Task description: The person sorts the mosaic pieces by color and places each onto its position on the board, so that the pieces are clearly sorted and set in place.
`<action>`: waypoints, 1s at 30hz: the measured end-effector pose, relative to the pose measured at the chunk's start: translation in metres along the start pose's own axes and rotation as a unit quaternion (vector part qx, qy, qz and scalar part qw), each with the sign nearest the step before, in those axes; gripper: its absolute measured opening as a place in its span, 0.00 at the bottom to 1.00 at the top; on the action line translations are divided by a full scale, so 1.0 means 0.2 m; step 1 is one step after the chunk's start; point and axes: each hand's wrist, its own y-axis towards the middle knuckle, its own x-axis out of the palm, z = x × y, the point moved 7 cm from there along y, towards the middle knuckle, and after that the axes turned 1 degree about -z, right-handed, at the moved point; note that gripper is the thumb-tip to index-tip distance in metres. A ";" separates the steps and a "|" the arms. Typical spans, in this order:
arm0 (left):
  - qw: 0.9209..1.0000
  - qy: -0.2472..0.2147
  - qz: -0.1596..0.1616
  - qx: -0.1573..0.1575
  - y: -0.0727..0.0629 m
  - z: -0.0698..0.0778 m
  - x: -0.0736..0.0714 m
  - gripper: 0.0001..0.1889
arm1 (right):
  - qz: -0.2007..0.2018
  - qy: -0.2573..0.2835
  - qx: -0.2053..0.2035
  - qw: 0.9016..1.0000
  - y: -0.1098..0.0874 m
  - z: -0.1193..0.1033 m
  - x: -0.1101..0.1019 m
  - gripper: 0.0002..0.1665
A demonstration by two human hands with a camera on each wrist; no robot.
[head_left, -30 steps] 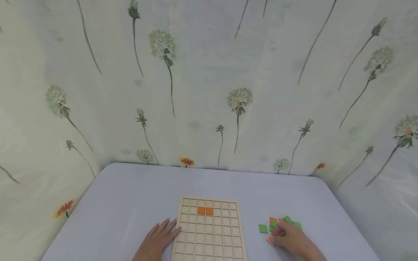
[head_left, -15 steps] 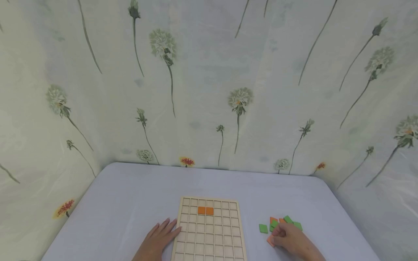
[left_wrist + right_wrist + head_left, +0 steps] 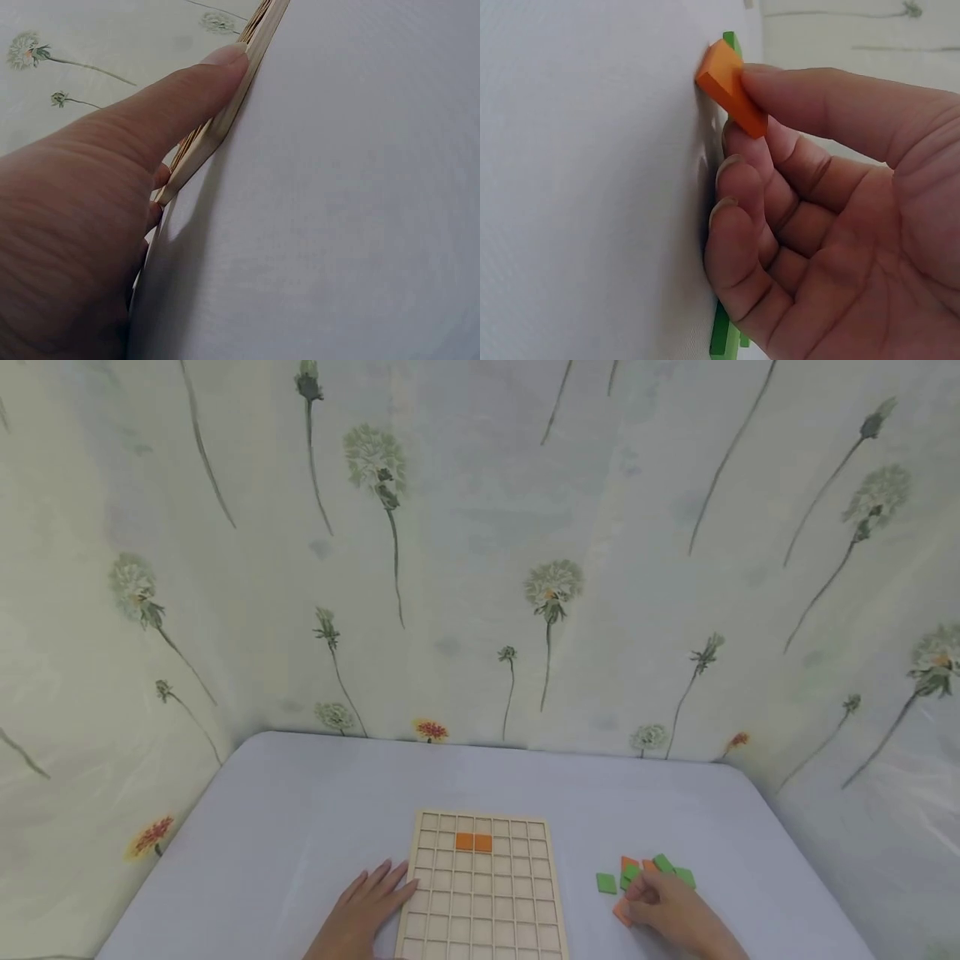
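Orange tile (image 3: 731, 86) in the person's grip was at the right side of the white table (image 3: 330, 810), at the near edge of a small pile. Over at the far left, a red-and-yellow flower (image 3: 152, 835) showed low on the pale backdrop (image 3: 450, 527), close to the table's edge. Next along came the person's left hand (image 3: 360, 910), palm down, its fingers straight and spread, gripping nothing; they reached to the left rim of a wooden board (image 3: 483, 885), and the thumb rested on that same rim. The board lay flat, divided into square compartments. Two orange squares (image 3: 464, 842) sat side by side in its second row from the far edge, third and fourth from the left. Right of the board and apart from it, a green tile (image 3: 606, 883) lay by itself. Just beside that was the pile (image 3: 632, 875) of green and orange pieces, some overlapping, some partly hidden by the person's right hand (image 3: 663, 906). That hand pinched its piece between thumb and fingertip, holding it tilted, with the other fingers curled beneath. From where I stood, I couldn't tell whether its lower edge touched the table.
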 end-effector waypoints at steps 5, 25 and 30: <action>1.000 -0.009 -0.006 -0.010 0.00 0.00 0.00 0.56 | -0.007 0.015 -0.012 1.000 0.00 0.01 -0.01 0.10; 1.000 0.016 0.015 0.008 0.00 0.00 0.00 0.54 | -0.002 0.030 -0.043 0.999 -0.03 -0.07 0.00 0.11; 1.000 0.010 0.007 0.001 0.00 -0.01 0.00 0.55 | 0.004 0.041 -0.049 0.998 -0.03 -0.11 0.02 0.11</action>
